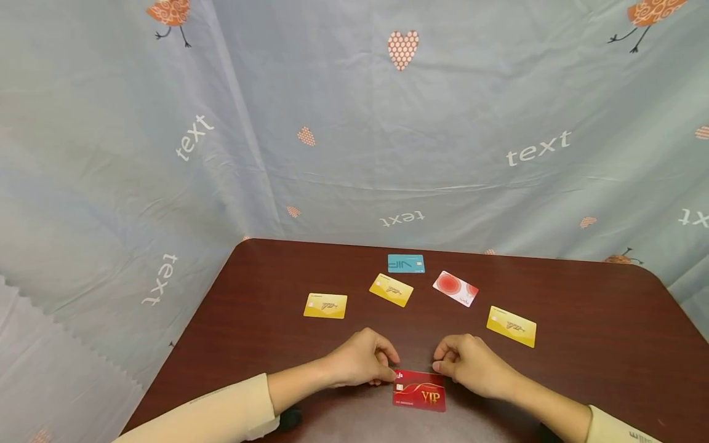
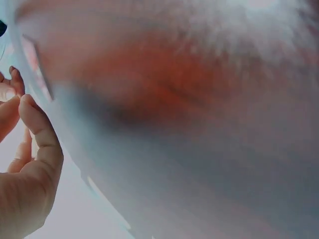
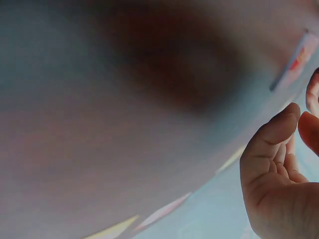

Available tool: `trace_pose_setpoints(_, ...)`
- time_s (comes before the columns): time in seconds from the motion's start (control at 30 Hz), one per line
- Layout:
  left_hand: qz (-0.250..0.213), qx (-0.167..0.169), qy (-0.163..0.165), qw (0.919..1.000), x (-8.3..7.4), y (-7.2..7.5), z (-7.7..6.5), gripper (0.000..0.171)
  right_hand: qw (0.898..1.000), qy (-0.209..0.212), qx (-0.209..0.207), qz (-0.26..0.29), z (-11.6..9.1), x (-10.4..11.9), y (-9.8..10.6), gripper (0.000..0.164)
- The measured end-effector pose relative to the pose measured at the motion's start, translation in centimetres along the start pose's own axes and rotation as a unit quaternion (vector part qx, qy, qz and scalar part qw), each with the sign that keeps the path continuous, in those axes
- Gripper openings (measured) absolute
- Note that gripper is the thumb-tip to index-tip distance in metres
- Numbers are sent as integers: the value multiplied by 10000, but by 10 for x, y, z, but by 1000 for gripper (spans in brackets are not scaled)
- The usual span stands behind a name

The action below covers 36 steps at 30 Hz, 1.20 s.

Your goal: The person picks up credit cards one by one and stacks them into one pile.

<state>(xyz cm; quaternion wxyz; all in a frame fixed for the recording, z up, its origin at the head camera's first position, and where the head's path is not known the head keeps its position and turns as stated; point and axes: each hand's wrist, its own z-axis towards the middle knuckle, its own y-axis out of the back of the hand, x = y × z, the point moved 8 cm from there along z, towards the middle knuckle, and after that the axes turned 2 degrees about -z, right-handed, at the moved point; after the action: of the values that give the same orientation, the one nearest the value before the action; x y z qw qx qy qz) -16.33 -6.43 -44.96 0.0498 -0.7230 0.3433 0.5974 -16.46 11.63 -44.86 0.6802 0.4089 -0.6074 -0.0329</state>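
A red VIP card (image 1: 418, 397) lies on the dark table near its front edge. My left hand (image 1: 362, 359) is at the card's upper left corner, thumb tip right by it. Opposite, my right hand (image 1: 471, 363) is bent near the upper right corner, its thumb close to the card's edge. In the left wrist view the left hand (image 2: 35, 164) has thumb and index finger close together, beside the card's edge (image 2: 39, 67). The right wrist view shows the right hand (image 3: 271, 164) with loosely bent fingers, a little apart from the card (image 3: 297, 59).
Farther back on the table (image 1: 266, 271) lie a blue VIP card (image 1: 406, 263), a white card with red circles (image 1: 455, 288) and yellow cards at the left (image 1: 325, 306), middle (image 1: 391, 290) and right (image 1: 512, 327). A grey-blue curtain (image 1: 354, 154) hangs behind.
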Motion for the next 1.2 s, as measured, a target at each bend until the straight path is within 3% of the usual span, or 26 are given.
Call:
trace_pose_setpoints(0.2,120,-12,-359,9993,-12,22,-5,19,9998,-26,-213,-13,10,11,12,9)
trace_pose_setpoints(0.57,-89,-564,-640,9963,-19,57,-13,29,9992,124,-383,-66,32,36,9,5)
trace_pose_setpoints(0.7,-290,-726,-667,9947,-16,68,-16,30,9982,264,-528,-122,41,44,8,5)
trace_pose_setpoints(1.2,-308,-1645,-600,9841,1,119,-30,32,9957,412,-823,121,73,59,1,14)
